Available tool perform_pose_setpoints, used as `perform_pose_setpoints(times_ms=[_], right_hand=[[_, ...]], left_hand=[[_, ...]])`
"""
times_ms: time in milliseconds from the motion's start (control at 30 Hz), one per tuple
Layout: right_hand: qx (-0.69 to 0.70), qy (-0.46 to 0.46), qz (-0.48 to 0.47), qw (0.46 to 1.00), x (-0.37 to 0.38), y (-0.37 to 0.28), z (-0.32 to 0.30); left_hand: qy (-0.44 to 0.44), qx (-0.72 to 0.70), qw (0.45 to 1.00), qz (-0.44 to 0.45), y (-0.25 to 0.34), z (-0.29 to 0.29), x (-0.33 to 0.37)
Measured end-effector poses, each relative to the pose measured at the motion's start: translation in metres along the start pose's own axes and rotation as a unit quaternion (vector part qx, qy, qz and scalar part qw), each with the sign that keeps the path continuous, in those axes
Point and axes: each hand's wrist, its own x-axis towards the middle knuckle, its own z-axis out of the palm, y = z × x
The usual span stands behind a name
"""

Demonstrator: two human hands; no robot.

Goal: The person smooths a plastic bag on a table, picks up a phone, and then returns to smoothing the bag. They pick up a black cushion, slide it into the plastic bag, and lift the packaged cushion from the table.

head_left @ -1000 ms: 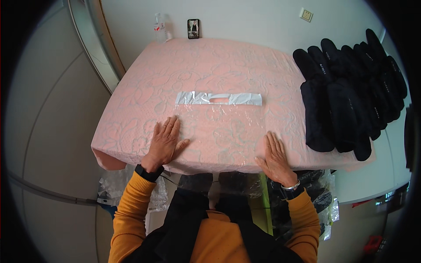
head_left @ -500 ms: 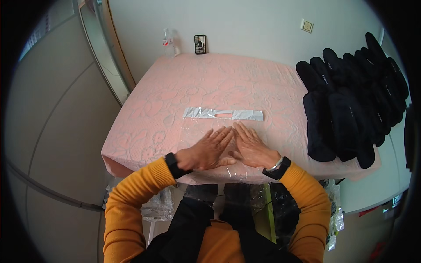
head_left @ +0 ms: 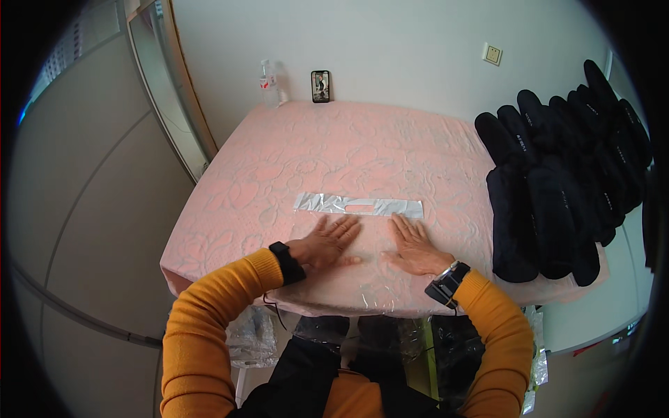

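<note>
A clear plastic bag [head_left: 373, 282] lies flat on the pink patterned cloth, its lower end hanging over the near edge. Along its far end runs a white band [head_left: 397, 208] with an oval handle slot. My left hand [head_left: 327, 244] rests flat on the left part of the bag, fingers spread, just below the band. On the right part, my right hand [head_left: 417, 249] lies palm down with its fingers stretched toward the band. Neither hand grips anything. Both wrists wear black straps.
Black, stuffed-looking long rounded items [head_left: 550, 209] are piled at the right of the cloth-covered table [head_left: 237, 181]. Against the back wall stand a clear bottle [head_left: 265, 83] and a phone [head_left: 320, 86]. Crinkled plastic packs [head_left: 252, 338] sit below the near edge.
My hands have moved apart, the left to the left and the right to the right, smoothing over the bag. The whole view has shifted slightly, so the table appears lower.
</note>
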Motion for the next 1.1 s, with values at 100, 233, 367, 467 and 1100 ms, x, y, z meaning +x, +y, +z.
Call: perform_pose_setpoints(times_ms=[100,233,367,467,1100], right_hand=[[-0.008,0.015,0.041,0.999,0.006,0.020,-0.004],[-0.002,0.010,0.073,0.997,0.005,0.023,-0.012],[0.013,0.043,0.108,0.993,0.001,0.018,-0.013],[0.027,0.104,0.163,0.981,-0.009,0.021,-0.016],[0.233,0.312,0.217,0.895,-0.026,0.021,0.004]], left_hand=[[0.002,0.009,0.999,-0.035,-0.029,-0.011,-0.010],[0.000,0.017,0.993,-0.118,-0.061,-0.028,-0.037],[0.028,0.005,0.978,-0.205,-0.075,-0.037,-0.063],[0.076,-0.021,0.961,-0.264,-0.076,-0.039,-0.076],[0.181,-0.262,0.891,-0.325,-0.074,-0.038,-0.076]])
